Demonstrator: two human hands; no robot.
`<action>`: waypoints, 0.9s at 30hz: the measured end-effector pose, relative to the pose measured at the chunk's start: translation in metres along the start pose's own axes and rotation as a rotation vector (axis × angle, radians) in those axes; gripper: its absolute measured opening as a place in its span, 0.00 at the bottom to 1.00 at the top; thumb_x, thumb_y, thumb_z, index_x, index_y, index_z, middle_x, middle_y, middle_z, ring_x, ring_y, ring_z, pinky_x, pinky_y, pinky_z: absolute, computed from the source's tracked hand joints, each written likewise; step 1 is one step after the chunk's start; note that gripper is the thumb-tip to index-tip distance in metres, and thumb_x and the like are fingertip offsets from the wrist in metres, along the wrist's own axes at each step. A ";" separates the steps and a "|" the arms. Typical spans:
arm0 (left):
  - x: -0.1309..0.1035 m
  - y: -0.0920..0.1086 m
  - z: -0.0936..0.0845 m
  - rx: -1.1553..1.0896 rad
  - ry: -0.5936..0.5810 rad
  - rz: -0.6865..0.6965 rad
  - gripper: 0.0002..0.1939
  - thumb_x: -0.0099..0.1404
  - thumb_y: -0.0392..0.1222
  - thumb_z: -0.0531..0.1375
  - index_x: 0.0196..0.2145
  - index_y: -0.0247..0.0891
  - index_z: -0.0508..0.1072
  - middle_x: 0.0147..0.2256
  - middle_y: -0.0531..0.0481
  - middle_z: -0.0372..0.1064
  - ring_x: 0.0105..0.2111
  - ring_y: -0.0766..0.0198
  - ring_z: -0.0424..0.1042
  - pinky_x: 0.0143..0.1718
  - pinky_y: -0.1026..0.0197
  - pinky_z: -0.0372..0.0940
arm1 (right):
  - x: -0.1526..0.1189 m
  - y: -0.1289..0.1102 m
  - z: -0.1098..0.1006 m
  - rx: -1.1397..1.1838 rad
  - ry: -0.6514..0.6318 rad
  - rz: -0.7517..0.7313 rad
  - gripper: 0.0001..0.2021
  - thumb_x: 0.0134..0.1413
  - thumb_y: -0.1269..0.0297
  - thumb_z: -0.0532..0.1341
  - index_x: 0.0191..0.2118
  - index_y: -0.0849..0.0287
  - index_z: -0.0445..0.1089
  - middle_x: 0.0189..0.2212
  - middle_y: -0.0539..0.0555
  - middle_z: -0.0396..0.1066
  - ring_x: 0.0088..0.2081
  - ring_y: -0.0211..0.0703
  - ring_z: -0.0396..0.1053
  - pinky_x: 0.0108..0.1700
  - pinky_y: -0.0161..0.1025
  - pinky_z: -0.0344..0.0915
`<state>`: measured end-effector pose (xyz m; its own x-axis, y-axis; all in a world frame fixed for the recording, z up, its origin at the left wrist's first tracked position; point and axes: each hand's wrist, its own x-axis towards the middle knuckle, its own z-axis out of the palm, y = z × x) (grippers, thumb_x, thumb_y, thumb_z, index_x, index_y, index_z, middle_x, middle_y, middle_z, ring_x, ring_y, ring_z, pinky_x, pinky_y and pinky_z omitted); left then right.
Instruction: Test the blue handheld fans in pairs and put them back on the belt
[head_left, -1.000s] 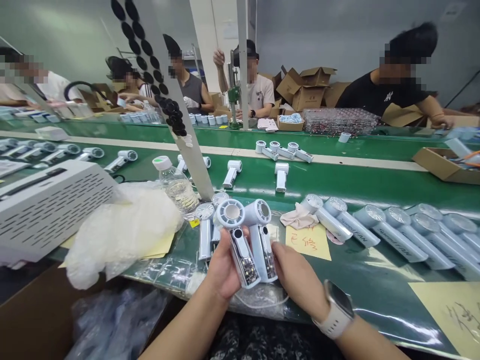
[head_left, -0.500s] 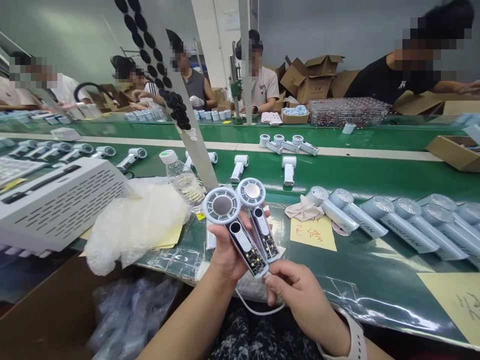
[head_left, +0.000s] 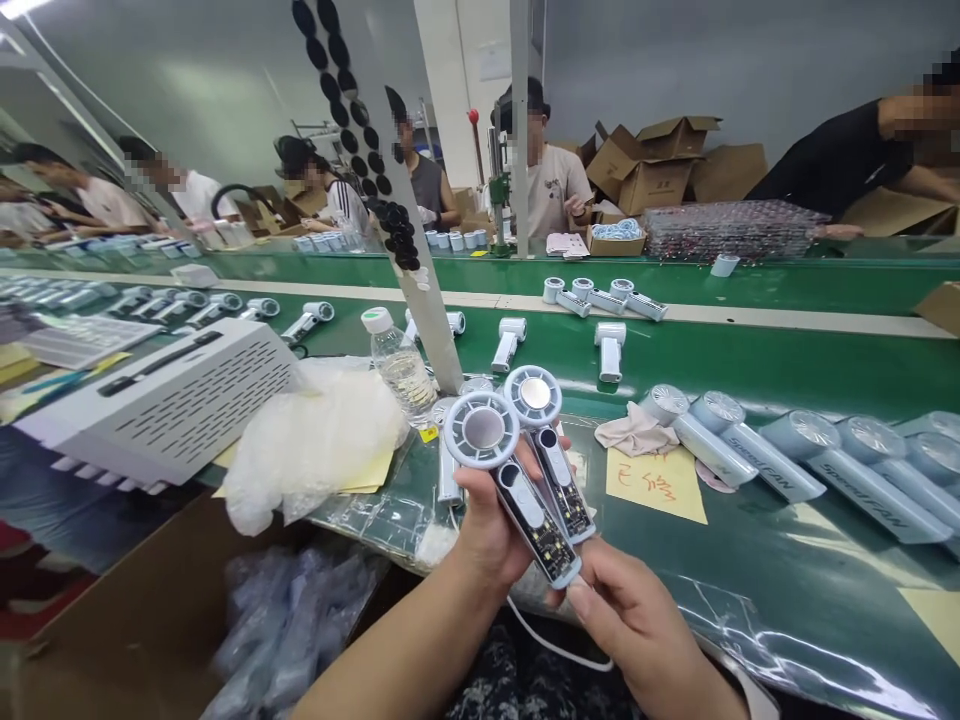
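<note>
Two light blue handheld fans with exposed circuit boards rest side by side in my left hand (head_left: 491,530), its fingers wrapped round the handles. The nearer fan (head_left: 536,525) lies over the palm, and the farther fan (head_left: 566,485) is just right of it. My right hand (head_left: 634,610) pinches at the bottom end of the nearer fan, where a white cable (head_left: 555,655) hangs down in a loop. The cable's plug is hidden by the fingers. Behind my left hand, another fan (head_left: 450,470) lies on the green table (head_left: 637,560).
Finished fans (head_left: 862,490) lie in a row at the right, beside a yellow note (head_left: 652,485) and cloth. A bottle (head_left: 403,370), plastic bags (head_left: 315,430) and a white vented box (head_left: 180,400) stand left. Beyond, fans lie on a conveyor (head_left: 675,345); several people sit opposite.
The camera view has turned left, so the scene sits farther right. Both hands still hold the fans and cable end. The person at the far right leans lower.
</note>
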<state>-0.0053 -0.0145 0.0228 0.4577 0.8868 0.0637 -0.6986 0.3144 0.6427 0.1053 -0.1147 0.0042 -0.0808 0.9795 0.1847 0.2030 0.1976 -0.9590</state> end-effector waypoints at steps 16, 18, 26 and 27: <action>-0.007 -0.003 -0.006 0.084 -0.058 0.134 0.31 0.41 0.72 0.67 0.23 0.38 0.74 0.44 0.46 0.73 0.43 0.55 0.73 0.41 0.60 0.71 | -0.003 0.018 0.030 0.545 0.241 0.380 0.23 0.61 0.42 0.57 0.26 0.56 0.60 0.10 0.40 0.50 0.14 0.35 0.58 0.21 0.32 0.52; -0.007 -0.006 -0.008 0.082 -0.078 0.123 0.31 0.43 0.72 0.66 0.23 0.38 0.74 0.43 0.46 0.74 0.41 0.55 0.74 0.41 0.59 0.71 | -0.002 0.018 0.028 0.514 0.242 0.364 0.23 0.62 0.43 0.57 0.25 0.57 0.62 0.11 0.43 0.56 0.17 0.36 0.61 0.24 0.33 0.56; 0.002 0.012 -0.020 0.060 -0.030 0.108 0.29 0.50 0.69 0.66 0.32 0.40 0.76 0.46 0.46 0.74 0.46 0.53 0.74 0.48 0.53 0.72 | -0.003 0.010 -0.005 0.088 0.106 0.084 0.21 0.66 0.47 0.53 0.26 0.56 0.65 0.40 0.57 0.69 0.43 0.48 0.68 0.45 0.43 0.65; 0.002 0.016 -0.021 0.062 0.004 0.122 0.25 0.53 0.66 0.65 0.33 0.39 0.76 0.47 0.45 0.74 0.49 0.52 0.73 0.51 0.52 0.71 | -0.001 0.011 -0.010 0.015 0.163 0.085 0.20 0.65 0.48 0.54 0.27 0.55 0.66 0.45 0.58 0.68 0.48 0.51 0.67 0.50 0.46 0.64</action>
<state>-0.0270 -0.0012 0.0170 0.3688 0.9187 0.1412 -0.7135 0.1824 0.6765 0.1168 -0.1128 -0.0040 0.0956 0.9863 0.1342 0.1880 0.1145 -0.9755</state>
